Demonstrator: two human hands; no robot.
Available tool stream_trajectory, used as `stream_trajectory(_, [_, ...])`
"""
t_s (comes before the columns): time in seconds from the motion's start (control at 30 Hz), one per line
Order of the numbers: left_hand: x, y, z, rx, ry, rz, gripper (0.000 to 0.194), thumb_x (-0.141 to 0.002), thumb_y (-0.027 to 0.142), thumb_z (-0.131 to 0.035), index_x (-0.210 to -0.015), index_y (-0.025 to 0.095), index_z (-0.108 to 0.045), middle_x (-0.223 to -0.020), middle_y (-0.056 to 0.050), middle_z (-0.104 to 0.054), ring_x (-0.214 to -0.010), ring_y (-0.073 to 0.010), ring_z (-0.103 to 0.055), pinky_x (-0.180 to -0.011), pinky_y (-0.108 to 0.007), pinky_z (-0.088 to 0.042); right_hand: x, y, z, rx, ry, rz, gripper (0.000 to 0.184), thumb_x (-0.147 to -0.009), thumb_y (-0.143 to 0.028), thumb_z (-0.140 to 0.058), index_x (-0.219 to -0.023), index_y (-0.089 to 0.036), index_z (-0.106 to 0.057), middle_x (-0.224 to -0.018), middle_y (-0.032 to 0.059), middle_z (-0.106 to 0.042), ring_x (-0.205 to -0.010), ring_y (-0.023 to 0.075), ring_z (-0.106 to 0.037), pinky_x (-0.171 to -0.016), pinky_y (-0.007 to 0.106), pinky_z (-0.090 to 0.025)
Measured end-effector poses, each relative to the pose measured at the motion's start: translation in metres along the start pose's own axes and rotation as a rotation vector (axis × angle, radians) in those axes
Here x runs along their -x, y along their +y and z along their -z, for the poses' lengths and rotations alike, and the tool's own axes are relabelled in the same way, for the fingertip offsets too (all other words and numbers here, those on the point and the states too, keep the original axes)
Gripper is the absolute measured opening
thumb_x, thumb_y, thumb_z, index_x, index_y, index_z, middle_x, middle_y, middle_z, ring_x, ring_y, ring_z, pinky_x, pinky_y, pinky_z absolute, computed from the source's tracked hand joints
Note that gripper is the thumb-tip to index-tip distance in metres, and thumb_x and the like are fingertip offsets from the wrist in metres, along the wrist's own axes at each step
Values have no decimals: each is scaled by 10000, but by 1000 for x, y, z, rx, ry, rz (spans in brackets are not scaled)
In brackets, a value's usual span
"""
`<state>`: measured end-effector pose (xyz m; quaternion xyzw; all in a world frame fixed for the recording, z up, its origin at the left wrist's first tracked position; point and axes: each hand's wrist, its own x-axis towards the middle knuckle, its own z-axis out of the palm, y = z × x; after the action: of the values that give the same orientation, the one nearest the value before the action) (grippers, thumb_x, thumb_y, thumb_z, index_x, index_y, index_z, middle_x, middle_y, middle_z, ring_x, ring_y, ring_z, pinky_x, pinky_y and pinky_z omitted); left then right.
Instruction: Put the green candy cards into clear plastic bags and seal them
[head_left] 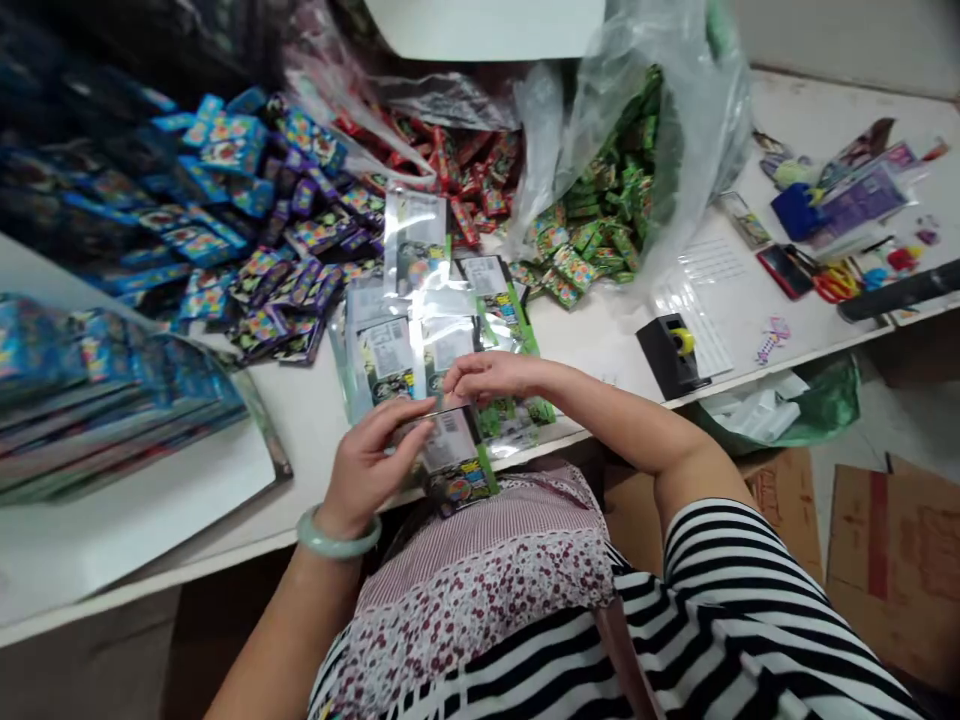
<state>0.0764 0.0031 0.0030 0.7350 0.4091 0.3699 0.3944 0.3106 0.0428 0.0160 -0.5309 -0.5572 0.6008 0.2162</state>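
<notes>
My left hand (371,462), with a pale green bangle on the wrist, grips the left side of a clear plastic packet (454,460) that has a white barcode label and a colourful card inside. My right hand (487,376) pinches the packet's top edge from above. The packet hangs over the near edge of the white table (300,420), above my lap. Just beyond it several similar clear packets (420,320) lie spread on the table.
Heaps of small sachets lie at the back: blue and purple (247,220), red (465,170), and green ones spilling from a clear bag (600,220). A black tape dispenser (671,355) stands right. Scissors and stationery (832,270) lie far right. Blue packs (97,380) are stacked left. Cardboard boxes (892,540) sit on the floor.
</notes>
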Motion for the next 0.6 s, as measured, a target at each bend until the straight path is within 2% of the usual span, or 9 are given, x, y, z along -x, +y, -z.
stream_trajectory(0.03, [0,-1,6,18,79,60,225,-817,343,-717,-996,211,-747,-1008,-58,-744,-932,-207,-689,-857,-355,-568,2,5,18,98,134,30,102,-787,-224,-636,-880,-218,-679,-821,-13,-723,-786,155,-644,-760,302,-521])
stream_trajectory(0.1, [-1,-6,20,101,350,174,242,-736,319,-775,-953,214,-751,-968,-36,-751,-863,-188,-689,-854,-357,-571,7,20,62,344,516,76,180,-839,-276,-624,-1005,-214,-662,-1053,42,-716,-1011,206,-628,-952,374,-487])
stream_trajectory(0.17, [-6,-13,31,247,609,266,311,-635,274,-813,-931,217,-734,-925,-7,-746,-824,-168,-683,-896,-374,-564,11,38,109,419,755,16,269,-877,-244,-558,-1123,-150,-616,-1263,155,-621,-1227,292,-524,-1092,491,-376])
stream_trajectory(0.2, [-10,-16,36,327,693,300,361,-578,246,-823,-921,218,-716,-915,6,-740,-828,-163,-683,-922,-385,-557,12,48,130,505,922,-49,312,-860,-242,-585,-1157,-146,-600,-1305,173,-588,-1270,314,-490,-1107,497,-358])
stream_trajectory(0.23, [-14,-20,38,400,734,335,413,-522,217,-826,-912,221,-693,-910,18,-732,-842,-162,-683,-935,-393,-554,11,58,148,551,1027,-115,374,-851,-255,-610,-1202,-130,-577,-1337,197,-557,-1295,333,-464,-1111,502,-348])
stream_trajectory(0.3, [-23,-26,39,498,751,412,503,-434,163,-818,-900,226,-639,-902,37,-716,-868,-161,-683,-909,-387,-562,8,77,173,564,1091,-213,465,-812,-298,-678,-1225,-118,-563,-1323,208,-549,-1254,338,-492,-1081,475,-380])
stream_trajectory(0.37, [-28,-32,35,536,749,480,538,-403,154,-813,-889,229,-594,-887,47,-700,-872,-165,-680,-849,-372,-575,3,91,184,456,1092,-231,482,-749,-315,-736,-1168,-125,-590,-1283,186,-557,-1169,310,-535,-1048,439,-407])
stream_trajectory(0.47, [-28,-38,26,487,688,528,492,-471,217,-836,-878,236,-560,-894,39,-691,-882,-190,-675,-793,-391,-587,-2,104,189,257,1120,-191,414,-676,-286,-760,-1033,-137,-616,-1190,133,-587,-1052,243,-553,-1004,389,-430])
stream_trajectory(0.6, [-18,-48,21,337,629,520,401,-590,288,-852,-879,235,-580,-899,29,-683,-868,-190,-663,-819,-402,-583,2,115,186,108,1111,-161,353,-677,-288,-724,-969,-142,-591,-1007,64,-639,-895,168,-558,-872,321,-479])
